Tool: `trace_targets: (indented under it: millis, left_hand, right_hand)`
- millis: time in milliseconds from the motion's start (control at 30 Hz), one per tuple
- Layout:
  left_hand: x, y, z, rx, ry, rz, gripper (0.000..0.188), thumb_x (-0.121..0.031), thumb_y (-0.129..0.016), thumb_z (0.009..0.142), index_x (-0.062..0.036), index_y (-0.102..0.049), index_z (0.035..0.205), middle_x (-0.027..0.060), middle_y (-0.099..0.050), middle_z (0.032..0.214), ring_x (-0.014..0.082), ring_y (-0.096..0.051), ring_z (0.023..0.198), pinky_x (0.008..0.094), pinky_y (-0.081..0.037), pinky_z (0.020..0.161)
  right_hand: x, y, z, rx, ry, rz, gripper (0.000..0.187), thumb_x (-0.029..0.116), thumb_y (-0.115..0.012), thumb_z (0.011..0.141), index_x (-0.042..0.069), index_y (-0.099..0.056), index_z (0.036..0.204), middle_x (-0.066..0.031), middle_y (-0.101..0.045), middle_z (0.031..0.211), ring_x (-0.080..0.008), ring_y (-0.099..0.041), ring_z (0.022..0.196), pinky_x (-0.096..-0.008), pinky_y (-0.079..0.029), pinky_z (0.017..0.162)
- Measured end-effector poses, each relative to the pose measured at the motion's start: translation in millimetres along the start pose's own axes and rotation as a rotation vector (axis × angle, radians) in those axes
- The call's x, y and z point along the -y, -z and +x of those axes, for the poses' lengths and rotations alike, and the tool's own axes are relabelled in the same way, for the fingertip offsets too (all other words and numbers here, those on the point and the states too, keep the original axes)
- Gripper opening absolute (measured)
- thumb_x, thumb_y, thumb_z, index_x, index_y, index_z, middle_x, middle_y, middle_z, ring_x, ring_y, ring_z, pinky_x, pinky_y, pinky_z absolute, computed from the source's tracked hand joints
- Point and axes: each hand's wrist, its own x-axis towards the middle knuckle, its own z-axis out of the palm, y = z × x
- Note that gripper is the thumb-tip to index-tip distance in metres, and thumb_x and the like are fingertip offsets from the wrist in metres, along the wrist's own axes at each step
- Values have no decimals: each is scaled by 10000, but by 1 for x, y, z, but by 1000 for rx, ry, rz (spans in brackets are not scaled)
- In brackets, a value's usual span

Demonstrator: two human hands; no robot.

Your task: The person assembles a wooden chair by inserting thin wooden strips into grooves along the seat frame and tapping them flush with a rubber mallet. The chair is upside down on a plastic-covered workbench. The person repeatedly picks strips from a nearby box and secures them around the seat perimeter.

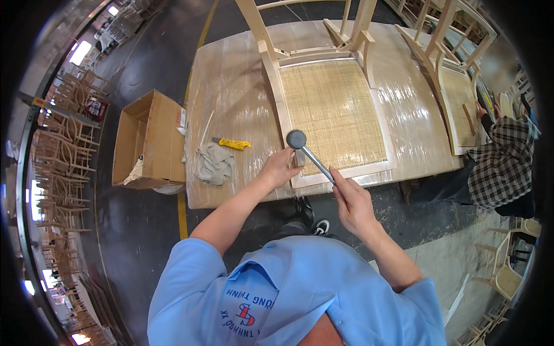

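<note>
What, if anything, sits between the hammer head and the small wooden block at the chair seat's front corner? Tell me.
Nothing visible does. The right hand grips the hammer by its handle, its round head poised just above the wooden block. The left hand steadies the block from its left side, fingers beside it, not over it.

A light-blue short-sleeved collared shirt with a red-and-blue emblem.

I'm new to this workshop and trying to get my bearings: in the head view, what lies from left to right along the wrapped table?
Open brown cardboard box → crumpled grey cloth → left hand → round-headed grey mallet → pale wooden chair with woven cane seat → second pale wooden cane-seat chair.
</note>
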Motion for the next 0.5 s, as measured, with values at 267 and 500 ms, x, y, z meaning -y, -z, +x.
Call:
trace_targets:
  millis: [267,500]
  left_hand:
    - [-14,-19,-28,-42,-40,-202,603,-232,-868,824,-33,-625,1339,232,-732,1181,416,-701,1123,433,-570,927]
    - [-24,-17,-42,-9,80,-50,589,-207,-821,836,-27,-606,1354,268,-715,1128,427,-703,1059,457,-564,899]
  right_hand:
    - [4,1,-39,-263,283,104,568,-39,-652,933,30,-567,1490,-168,-619,856,-350,-623,679,-398,-530,634]
    - [-24,-21,-76,7,-107,29,487,97,-618,1018,107,-556,1500,-194,-644,923,-422,-655,796,-495,-541,717]
